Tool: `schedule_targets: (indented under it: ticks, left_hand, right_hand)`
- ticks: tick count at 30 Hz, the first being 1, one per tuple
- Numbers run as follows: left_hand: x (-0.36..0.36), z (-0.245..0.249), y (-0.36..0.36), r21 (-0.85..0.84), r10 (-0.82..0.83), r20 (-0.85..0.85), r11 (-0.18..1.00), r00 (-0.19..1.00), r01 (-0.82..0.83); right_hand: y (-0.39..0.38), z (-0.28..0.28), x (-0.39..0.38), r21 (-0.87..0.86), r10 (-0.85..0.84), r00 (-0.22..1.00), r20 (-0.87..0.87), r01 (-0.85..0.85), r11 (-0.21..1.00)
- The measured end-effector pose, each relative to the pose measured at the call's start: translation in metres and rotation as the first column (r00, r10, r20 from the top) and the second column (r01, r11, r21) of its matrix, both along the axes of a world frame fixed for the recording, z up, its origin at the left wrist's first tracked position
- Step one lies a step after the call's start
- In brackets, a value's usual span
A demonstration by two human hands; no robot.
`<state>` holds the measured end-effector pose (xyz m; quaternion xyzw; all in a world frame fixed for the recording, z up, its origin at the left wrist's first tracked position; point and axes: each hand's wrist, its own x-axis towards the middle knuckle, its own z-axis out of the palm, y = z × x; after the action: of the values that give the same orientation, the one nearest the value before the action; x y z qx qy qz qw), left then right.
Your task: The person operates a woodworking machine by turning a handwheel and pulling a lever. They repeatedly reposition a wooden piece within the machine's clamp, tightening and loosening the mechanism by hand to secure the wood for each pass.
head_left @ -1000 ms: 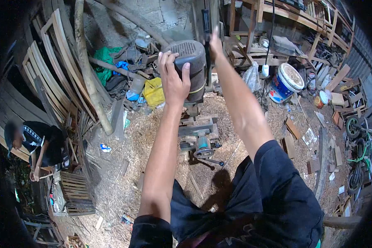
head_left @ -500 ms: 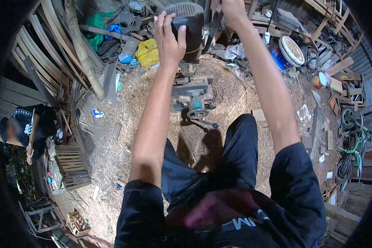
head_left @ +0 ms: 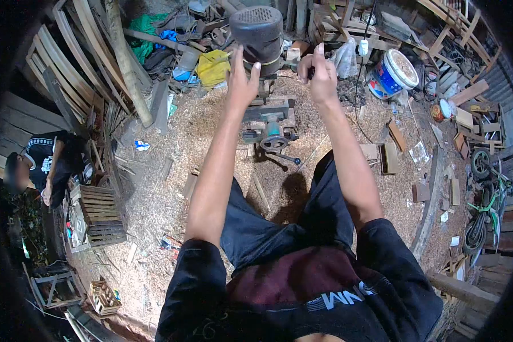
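Observation:
A dark motor housing (head_left: 255, 31) with a perforated top rises in front of me above a bench machine. My left hand (head_left: 244, 80) is open, fingers stretched and thumb apart, overlapping the housing's lower left side. To the right of the housing, my right hand (head_left: 321, 77) is raised with one finger pointing up and the others loosely curled; nothing shows in it. Below the motor sits a metal vise (head_left: 271, 111) with a round handwheel (head_left: 274, 143) and a lever ending in a black knob (head_left: 297, 161).
Wood shavings cover the floor (head_left: 154, 222). A paint bucket (head_left: 394, 74) stands at right, and a small green motorbike (head_left: 484, 199) is farther right. Curved wood strips (head_left: 68, 68) lean at left. Another person (head_left: 48, 165) sits by a slatted crate (head_left: 100, 214).
My left hand has slid down off the upper motor housing. My right hand has come down and lower beside it, and the dark strip near it no longer shows there.

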<state>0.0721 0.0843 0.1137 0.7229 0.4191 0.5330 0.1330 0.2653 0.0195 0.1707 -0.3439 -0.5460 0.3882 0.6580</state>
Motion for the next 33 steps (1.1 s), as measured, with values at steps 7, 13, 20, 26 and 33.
schedule_targets:
  ticks: [7,13,20,26,33]
  left_hand:
    - [-0.014,-0.050,-0.043,-0.285,0.043,-0.115,0.956,0.992,-0.074]
    - [-0.015,-0.137,-0.053,-0.495,0.031,-0.253,0.854,0.967,-0.157]
    - [-0.006,-0.257,-0.064,-0.539,-0.129,-0.212,0.842,0.969,-0.006]
    - [-0.017,-0.347,-0.074,-0.186,-0.228,-0.653,0.973,0.722,0.139]
    - [-0.009,-0.338,-0.097,-0.144,-0.279,-0.216,0.957,0.936,0.252]
  right_hand:
    - [0.043,0.068,-0.006,-0.337,0.156,0.705,0.692,0.124,0.933]
    - [0.046,0.059,-0.011,-0.249,0.167,0.263,0.950,0.320,0.914]
    - [0.024,0.044,-0.015,-0.267,0.275,0.032,0.961,0.360,0.894]
    - [0.007,0.038,-0.020,-0.320,0.252,0.201,0.947,0.487,0.813]
    - [-0.011,0.005,-0.015,-0.242,0.087,0.317,0.945,0.492,0.836]
